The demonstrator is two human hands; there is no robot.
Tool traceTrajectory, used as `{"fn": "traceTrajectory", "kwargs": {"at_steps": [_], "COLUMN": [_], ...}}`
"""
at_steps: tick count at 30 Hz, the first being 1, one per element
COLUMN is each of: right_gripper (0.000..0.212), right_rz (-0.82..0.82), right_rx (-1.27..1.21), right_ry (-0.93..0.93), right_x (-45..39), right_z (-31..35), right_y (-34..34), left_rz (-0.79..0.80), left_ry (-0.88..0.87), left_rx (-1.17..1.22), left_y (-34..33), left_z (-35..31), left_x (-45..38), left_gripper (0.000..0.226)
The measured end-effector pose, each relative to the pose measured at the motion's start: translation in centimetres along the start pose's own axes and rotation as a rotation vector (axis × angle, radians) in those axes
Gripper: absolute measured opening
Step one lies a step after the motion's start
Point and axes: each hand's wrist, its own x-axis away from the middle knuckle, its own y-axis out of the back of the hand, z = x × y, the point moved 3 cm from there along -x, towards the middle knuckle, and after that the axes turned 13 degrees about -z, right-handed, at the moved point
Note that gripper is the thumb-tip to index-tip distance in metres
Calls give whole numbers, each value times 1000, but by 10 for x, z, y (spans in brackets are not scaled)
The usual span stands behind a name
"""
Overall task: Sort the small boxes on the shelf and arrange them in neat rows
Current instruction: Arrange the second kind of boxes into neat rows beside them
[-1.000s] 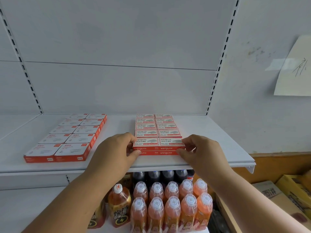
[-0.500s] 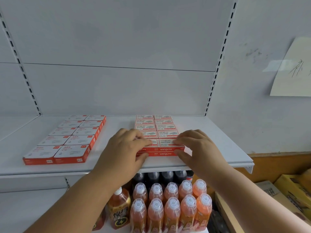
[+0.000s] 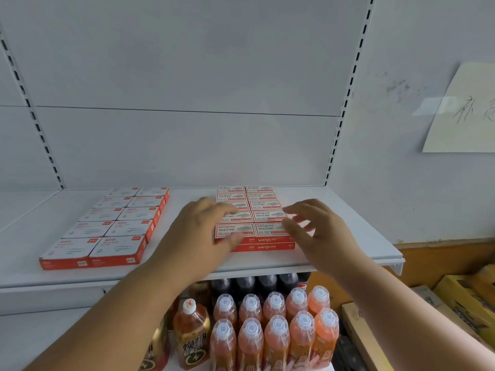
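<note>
On the white shelf (image 3: 334,242) lies a block of small red-and-white staple boxes (image 3: 263,210), two columns wide and stacked two high at the front. My left hand (image 3: 203,231) lies on the block's left side, fingers over the top of the boxes and thumb at the front left corner. My right hand (image 3: 316,231) hovers at the block's right edge with its fingers spread and slightly blurred. A second group of larger flat red-and-white boxes (image 3: 112,226) lies in two neat columns further left, untouched.
Below the shelf stand rows of orange drink bottles (image 3: 276,330), dark bottles behind them and a brown tea bottle (image 3: 191,336). Yellow cartons (image 3: 460,298) sit at the lower right. A paper note (image 3: 466,111) hangs on the right wall.
Both hands have slid from the front edge of the staple boxes up and back along the block. The right hand's fingers have spread open; the left now lies over the box tops.
</note>
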Motion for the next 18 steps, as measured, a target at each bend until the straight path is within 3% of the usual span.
{"fn": "traceTrajectory", "kwargs": {"at_steps": [2,6,18], "right_gripper": [28,29,25], "right_rz": [42,135,69], "right_rx": [-22,-1,-15], "right_ry": [-154,-346,-338], "right_x": [-10,-19,-15], "right_z": [-2,-5,-5], "right_y": [-3,-14,-15], "left_rz": [-43,59,-4], "left_ry": [120,325,441], "left_rx": [11,82,192], "left_y": [4,-7,-9], "left_z": [7,16,20], "left_x": [-8,-14,-15], "left_gripper": [38,29,18]}}
